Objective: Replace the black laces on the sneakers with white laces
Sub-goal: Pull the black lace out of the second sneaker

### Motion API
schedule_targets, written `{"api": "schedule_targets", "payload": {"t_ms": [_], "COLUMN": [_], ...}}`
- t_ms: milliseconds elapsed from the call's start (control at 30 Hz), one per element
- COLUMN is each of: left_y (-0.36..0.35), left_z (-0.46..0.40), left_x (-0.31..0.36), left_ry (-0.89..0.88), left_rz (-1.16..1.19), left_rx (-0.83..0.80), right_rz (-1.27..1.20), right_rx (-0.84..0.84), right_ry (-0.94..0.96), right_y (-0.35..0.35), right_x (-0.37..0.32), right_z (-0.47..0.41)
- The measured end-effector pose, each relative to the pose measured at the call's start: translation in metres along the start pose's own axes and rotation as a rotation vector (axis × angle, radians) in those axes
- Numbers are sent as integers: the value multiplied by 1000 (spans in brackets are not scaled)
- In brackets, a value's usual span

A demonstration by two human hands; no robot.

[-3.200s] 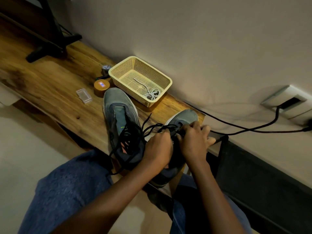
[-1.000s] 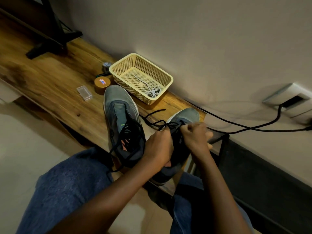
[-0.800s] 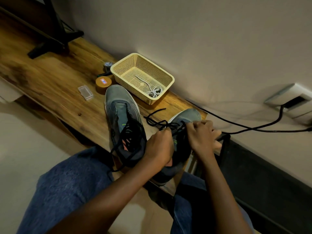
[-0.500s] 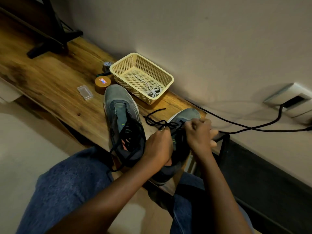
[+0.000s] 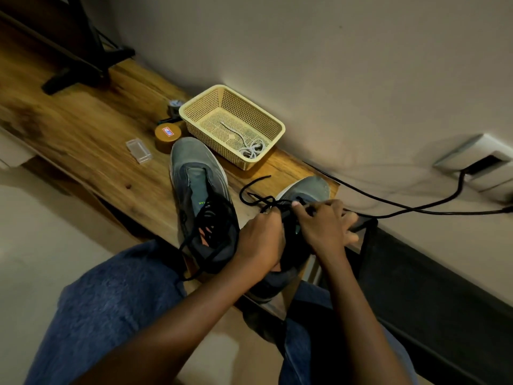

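Observation:
Two grey sneakers stand side by side on a wooden shelf [image 5: 91, 140]. The left sneaker [image 5: 200, 187] has its black lace loosened and hanging over its side. The right sneaker [image 5: 308, 190] is mostly covered by my hands. My left hand [image 5: 261, 240] pinches the black lace [image 5: 255, 200] over the right sneaker's tongue. My right hand [image 5: 324, 226] pinches the same lace at the eyelets, its other fingers spread over the shoe's far side. A loose lace end curls out toward the basket. White laces [image 5: 251, 150] lie coiled in a yellow mesh basket [image 5: 194, 105] behind the sneakers.
A small round orange tin [image 5: 166, 136] and a clear plastic box [image 5: 138, 150] sit left of the basket. A black stand's foot [image 5: 83, 70] rests at the far left. Black cables [image 5: 416, 208] run from a wall socket [image 5: 477, 165] past the right sneaker. My denim-clad knees are below.
My right hand has shifted slightly along the right sneaker's eyelets while working the black lace, and its fingers have spread. The left hand stays on the lace. The loose lace end has barely moved.

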State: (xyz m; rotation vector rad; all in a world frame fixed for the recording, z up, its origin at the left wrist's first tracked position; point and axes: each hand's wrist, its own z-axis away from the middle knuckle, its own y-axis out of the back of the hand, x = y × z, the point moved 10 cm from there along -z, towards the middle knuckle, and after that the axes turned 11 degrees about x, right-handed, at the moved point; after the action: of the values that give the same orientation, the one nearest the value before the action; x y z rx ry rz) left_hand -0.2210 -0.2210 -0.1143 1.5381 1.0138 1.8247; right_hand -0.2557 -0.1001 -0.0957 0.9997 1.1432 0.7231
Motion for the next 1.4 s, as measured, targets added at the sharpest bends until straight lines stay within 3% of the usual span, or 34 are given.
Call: {"api": "schedule_targets", "payload": {"t_ms": [200, 400, 467, 633, 867, 1067, 1167, 1267, 1400], "left_y": [-1, -1, -1, -3, -2, 0, 1, 2, 3], "left_z": [-2, -2, -2, -3, -1, -1, -1, -1, -1], "left_x": [-4, -1, -2, -1, 0, -1, -1, -2, -3], "left_ry": [23, -9, -5, -4, -18, 10, 5, 8, 24], "left_rz": [20, 3, -6, 4, 4, 6, 6, 0, 10], "left_rx": [-12, 10, 20, 24, 12, 11, -4, -13, 7], "right_rz": [-118, 149, 129, -117, 110, -206, -231, -84, -291], "right_rx": [362, -31, 1, 268, -32, 239, 174, 28, 225], "right_ry": [11, 94, 101, 49, 67, -22, 27, 61, 118], "right_y": [42, -10, -9, 17, -11, 16, 9, -9, 20], "right_x": [1, -2, -4, -3, -4, -2, -3, -3, -12], "right_z": [-5, -3, -4, -5, 1, -1, -6, -6, -2]}}
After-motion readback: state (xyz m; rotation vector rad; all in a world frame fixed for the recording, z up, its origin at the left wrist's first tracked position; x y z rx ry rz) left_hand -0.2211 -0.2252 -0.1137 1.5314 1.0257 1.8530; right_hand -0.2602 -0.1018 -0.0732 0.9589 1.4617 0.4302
